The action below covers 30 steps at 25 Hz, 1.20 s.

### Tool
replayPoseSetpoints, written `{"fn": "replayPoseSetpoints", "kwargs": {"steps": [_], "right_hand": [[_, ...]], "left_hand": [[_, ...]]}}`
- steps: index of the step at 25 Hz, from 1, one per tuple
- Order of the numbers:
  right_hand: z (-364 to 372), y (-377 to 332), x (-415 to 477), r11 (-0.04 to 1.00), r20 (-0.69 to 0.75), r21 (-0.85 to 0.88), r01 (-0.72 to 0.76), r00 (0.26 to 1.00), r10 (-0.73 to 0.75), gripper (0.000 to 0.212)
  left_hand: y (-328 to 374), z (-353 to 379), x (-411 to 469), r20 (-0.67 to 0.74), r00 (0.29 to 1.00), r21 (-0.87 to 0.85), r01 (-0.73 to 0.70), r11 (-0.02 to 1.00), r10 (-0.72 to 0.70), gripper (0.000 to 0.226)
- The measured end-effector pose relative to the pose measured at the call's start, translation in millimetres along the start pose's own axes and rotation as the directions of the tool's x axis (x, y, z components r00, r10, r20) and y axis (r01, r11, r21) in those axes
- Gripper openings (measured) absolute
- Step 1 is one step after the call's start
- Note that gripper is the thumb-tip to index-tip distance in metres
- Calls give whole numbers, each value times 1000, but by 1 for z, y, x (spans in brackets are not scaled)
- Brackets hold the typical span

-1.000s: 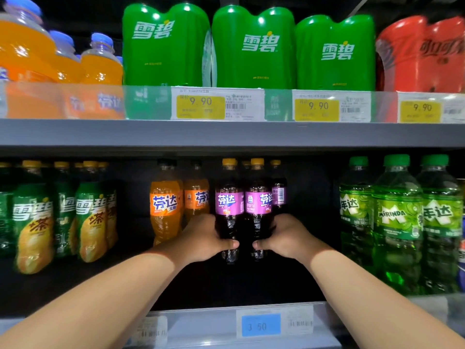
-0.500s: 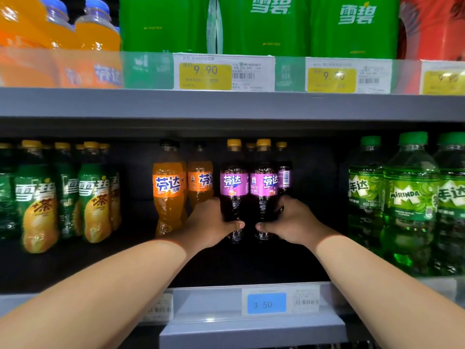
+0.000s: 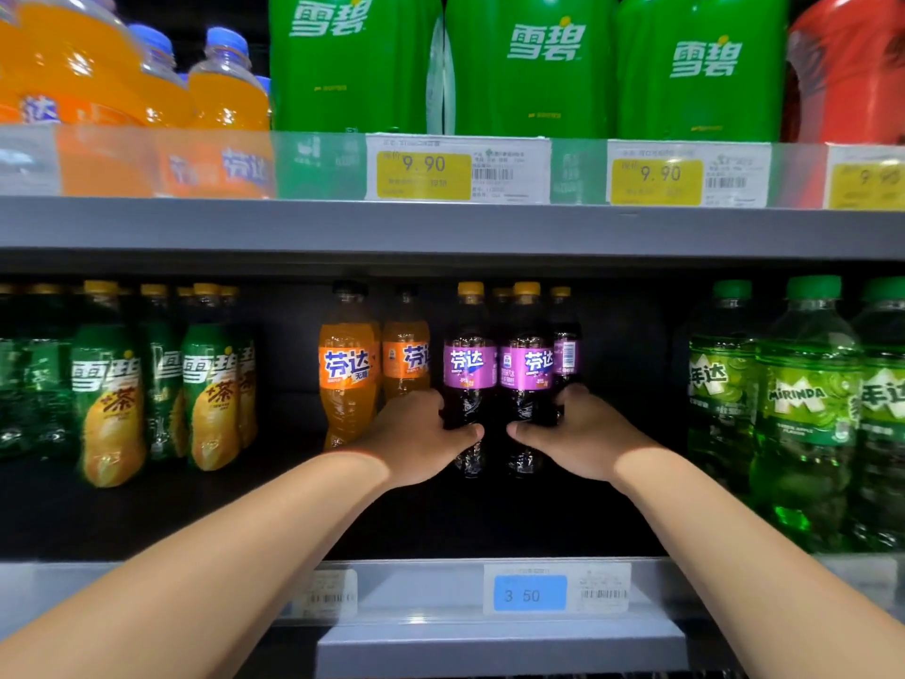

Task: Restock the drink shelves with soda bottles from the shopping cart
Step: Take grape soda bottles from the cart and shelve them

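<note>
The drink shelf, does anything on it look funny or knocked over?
Nothing is knocked over or spilled. One small oddity: the purple-label bottle at the back right shows its barcode, while the two front purple-label bottles face forward. The left hand and right hand each grip one.

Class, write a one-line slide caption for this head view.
Both hands, left and right, grip purple-label soda bottles on the middle shelf.

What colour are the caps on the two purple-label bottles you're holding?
Yellow caps on both purple-label bottles, seen in the head view.
</note>
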State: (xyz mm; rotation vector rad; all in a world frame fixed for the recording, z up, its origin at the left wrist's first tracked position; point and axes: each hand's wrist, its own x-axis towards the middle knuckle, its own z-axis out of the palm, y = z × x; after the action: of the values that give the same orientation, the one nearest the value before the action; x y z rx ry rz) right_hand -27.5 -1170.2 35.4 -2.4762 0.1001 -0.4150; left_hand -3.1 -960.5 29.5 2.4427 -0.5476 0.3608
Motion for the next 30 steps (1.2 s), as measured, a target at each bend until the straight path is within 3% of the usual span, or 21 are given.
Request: {"fn": "replayPoseSetpoints", "kwargs": {"steps": [4,7,12,19,30], "right_hand": [[-10,-18,-40,999,-96,-41,-2,995,-2,72],[-3,-20,-79,949,-200,135,286,946,-257,48],[7,-29,-126,832,-144,218,511,860,-490,53],[38,-67,-182,757,-255,209,619,782,-569,49],[115,-183,-292,686,-258,274,674,739,-622,42]], "left_hand": [[5,-19,-32,-24,999,109,29,994,-27,57],[0,-36,-73,-73,995,130,-61,990,71,62],[-13,-65,-128,-134,952,299,-228,927,277,69],[-42,-94,-201,-192,918,321,-274,906,346,62],[-120,-198,-336,-235,908,340,-258,904,348,58]]}}
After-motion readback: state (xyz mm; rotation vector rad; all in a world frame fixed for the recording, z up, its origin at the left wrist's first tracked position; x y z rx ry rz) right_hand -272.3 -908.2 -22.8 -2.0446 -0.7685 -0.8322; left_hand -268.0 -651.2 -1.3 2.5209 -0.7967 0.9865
